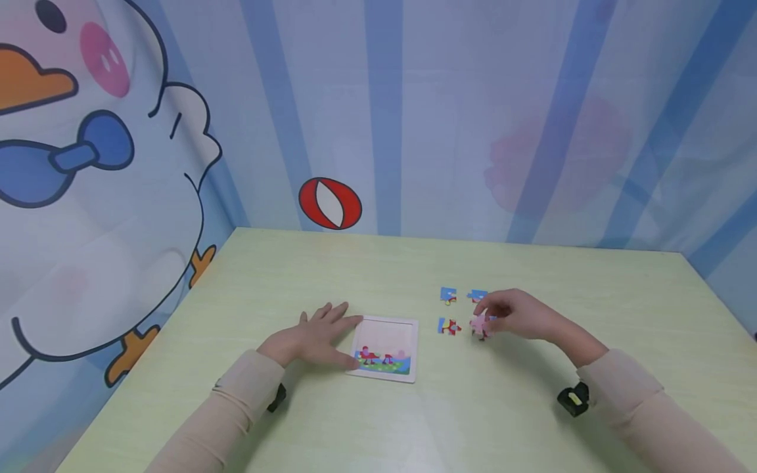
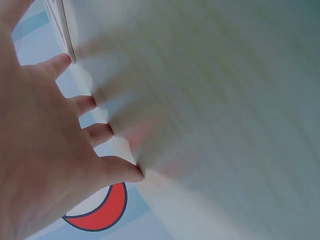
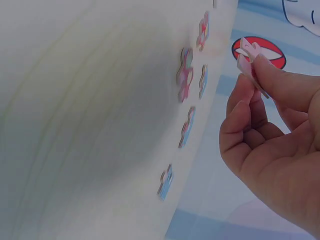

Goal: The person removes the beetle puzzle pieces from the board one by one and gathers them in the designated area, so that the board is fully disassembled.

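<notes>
Right hand (image 1: 523, 316) pinches a pink piece (image 3: 245, 65), best held clear of nearby pieces (image 1: 452, 327); left hand (image 1: 319, 338), splayed, should steady the tray (image 1: 387, 333) leftward.

Left grip (image 1: 315, 340) wide-fingered, right grip (image 1: 523, 316) in a pinch.

The right hand (image 3: 280, 117) pinches a pink jigsaw piece (image 3: 245, 66) clear of the pale tabletop (image 3: 90, 130), where several other jigsaw pieces (image 3: 187, 127) lie before a blue-striped backdrop (image 3: 212, 180).
</notes>
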Demonstrator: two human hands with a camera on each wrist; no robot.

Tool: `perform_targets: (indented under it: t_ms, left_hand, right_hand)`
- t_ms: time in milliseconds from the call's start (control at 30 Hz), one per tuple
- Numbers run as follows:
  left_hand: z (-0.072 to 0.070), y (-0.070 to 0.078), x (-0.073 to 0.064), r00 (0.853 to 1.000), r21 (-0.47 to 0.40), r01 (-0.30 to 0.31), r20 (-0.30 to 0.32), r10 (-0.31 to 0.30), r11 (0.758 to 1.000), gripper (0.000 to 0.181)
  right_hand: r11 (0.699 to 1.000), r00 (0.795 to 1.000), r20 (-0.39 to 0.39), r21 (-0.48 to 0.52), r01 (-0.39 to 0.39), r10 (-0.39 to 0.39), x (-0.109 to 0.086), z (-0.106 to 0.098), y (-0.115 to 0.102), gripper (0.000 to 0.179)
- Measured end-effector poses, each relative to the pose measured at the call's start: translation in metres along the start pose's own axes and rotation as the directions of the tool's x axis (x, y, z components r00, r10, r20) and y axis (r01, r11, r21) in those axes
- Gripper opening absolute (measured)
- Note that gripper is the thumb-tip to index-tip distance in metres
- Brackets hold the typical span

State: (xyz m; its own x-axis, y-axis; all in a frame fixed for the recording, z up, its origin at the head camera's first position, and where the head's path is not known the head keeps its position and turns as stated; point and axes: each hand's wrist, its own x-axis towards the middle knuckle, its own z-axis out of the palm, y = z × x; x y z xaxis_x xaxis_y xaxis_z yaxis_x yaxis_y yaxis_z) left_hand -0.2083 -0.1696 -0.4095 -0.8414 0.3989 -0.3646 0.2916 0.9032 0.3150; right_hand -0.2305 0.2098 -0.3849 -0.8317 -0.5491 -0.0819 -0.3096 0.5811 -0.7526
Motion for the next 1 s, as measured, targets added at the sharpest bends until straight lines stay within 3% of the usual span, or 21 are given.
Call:
perform_targets:
  t_ms: [200,467,1000]
  left_hand:
    - [-0.001,0.000,0.000,1.000,-0.011,-0.004,0.007,0.005,1.000,0.086]
    - [-0.001,-0.001,0.000,1.000,-0.035,-0.013,0.009,0.014,0.999,0.087]
    - [-0.001,-0.004,0.000,0.999,-0.007,-0.035,0.020,0.035,0.999,0.095]
  right_hand:
    - [0.999,0.999,-0.022,-0.047,-0.024,0.023,-0.007,-0.011,0.016,0.021]
    - [0.995,0.996,-0.018,-0.030,-0.090,0.090,-0.014,-0.019,0.035,0.023]
    - [0.988,0.990,-0.018,-0.051,-0.143,0.142,-0.017,-0.018,0.048,0.026]
